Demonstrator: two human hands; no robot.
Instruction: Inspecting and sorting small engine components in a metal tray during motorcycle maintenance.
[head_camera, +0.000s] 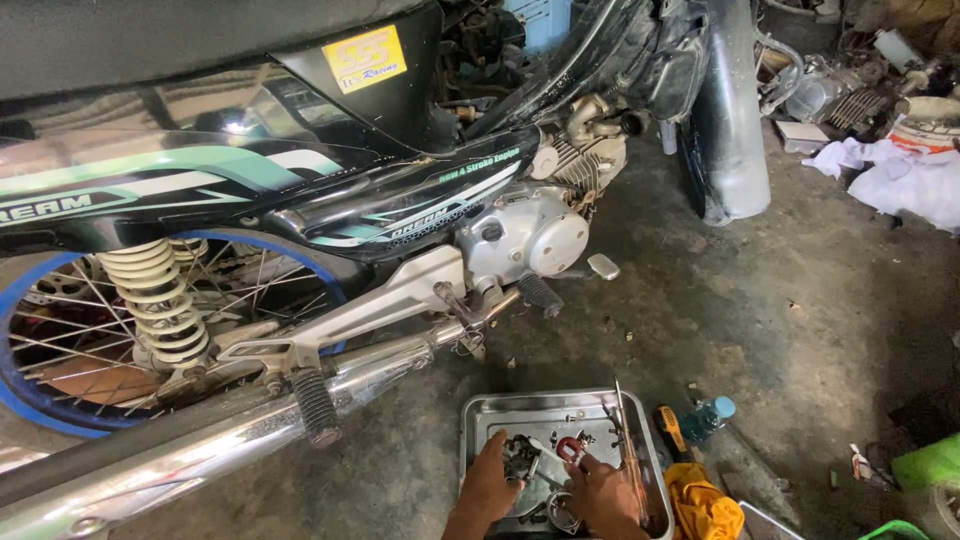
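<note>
oily concrete floor (760, 300), motorbike (300, 200) parked alongside. metal tray (480, 415) of small parts set on the floor. left hand (487, 485) curled on a dark metal part (520, 457); right hand (603, 495) pinched near a red ring (570, 449), grip unclear. step judged: parts being sorted. next calls for a fine fingertip pick.

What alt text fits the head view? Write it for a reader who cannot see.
Two bare hands, left hand and right hand, pick through small parts in a metal tray on a concrete floor. A motorcycle with a chrome exhaust stands beside it.
</note>
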